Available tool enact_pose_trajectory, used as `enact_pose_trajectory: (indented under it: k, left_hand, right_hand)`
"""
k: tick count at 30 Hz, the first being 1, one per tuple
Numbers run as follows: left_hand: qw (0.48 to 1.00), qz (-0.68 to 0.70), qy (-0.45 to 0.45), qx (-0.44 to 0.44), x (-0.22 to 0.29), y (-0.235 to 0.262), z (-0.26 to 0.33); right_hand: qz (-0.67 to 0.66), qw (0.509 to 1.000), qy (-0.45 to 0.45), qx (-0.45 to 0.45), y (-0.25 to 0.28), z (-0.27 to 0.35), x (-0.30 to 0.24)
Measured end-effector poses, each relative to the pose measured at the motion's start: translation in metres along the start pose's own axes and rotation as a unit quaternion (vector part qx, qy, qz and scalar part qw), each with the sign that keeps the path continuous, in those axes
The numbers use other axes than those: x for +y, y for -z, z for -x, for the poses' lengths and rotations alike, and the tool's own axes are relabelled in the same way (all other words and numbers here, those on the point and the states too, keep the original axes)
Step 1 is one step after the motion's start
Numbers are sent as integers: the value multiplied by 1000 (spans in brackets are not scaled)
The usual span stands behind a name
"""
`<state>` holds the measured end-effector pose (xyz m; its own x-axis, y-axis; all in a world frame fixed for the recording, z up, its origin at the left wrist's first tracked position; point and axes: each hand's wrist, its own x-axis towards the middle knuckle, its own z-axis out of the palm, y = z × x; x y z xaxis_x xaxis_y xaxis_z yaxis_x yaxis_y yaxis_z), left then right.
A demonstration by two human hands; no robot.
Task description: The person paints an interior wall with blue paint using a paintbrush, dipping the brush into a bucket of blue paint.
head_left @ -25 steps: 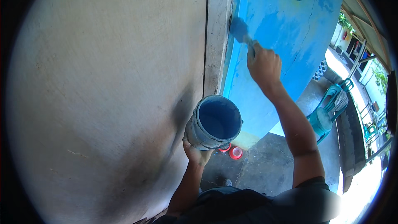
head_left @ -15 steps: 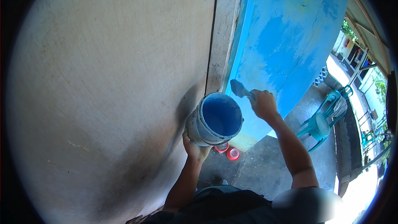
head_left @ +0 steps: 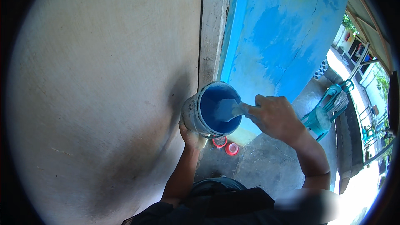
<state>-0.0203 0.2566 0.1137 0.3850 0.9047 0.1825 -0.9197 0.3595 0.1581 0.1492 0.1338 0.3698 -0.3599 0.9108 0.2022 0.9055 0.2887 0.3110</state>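
My left hand point(head_left: 191, 136) grips a grey paint bucket point(head_left: 192, 112) from below, its inside coated with blue paint. My right hand point(head_left: 276, 116) holds a paintbrush point(head_left: 228, 109) whose bristle end is dipped inside the bucket. Behind them rises a wall point(head_left: 287, 33) painted in patchy light and darker blue, with a thin crack running down it.
A bare beige wall point(head_left: 100, 91) fills the left, parted from the blue one by a grey vertical post point(head_left: 212, 29). Two small red cups point(head_left: 226, 145) lie on the concrete floor below. A teal plastic chair point(head_left: 325, 114) stands at the right near a railing.
My right hand came down from the blue wall and brought the brush into the bucket. The bucket stayed about where it was.
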Motion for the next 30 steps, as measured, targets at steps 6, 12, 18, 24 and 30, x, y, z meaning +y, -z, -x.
enact_pose_trajectory:
  k: [6,12,18,24,30]
  left_hand:
    - [999,-42,-12,4,-3,-16,-4]
    - [998,-61,-26,14,-4,3,-6]
    - [994,-97,-47,32,-8,1,-8]
    - [991,-120,-40,51,-13,4,-9]
    - [996,-78,-33,33,-13,9,-11]
  right_hand:
    - [125,991,41,-36,-34,-10,-1]
    - [108,992,68,21,-49,-16,6]
    - [78,995,49,-35,-63,-19,9]
    - [77,995,48,-47,-72,-15,14]
    - [-78,995,-26,49,-46,-8,39]
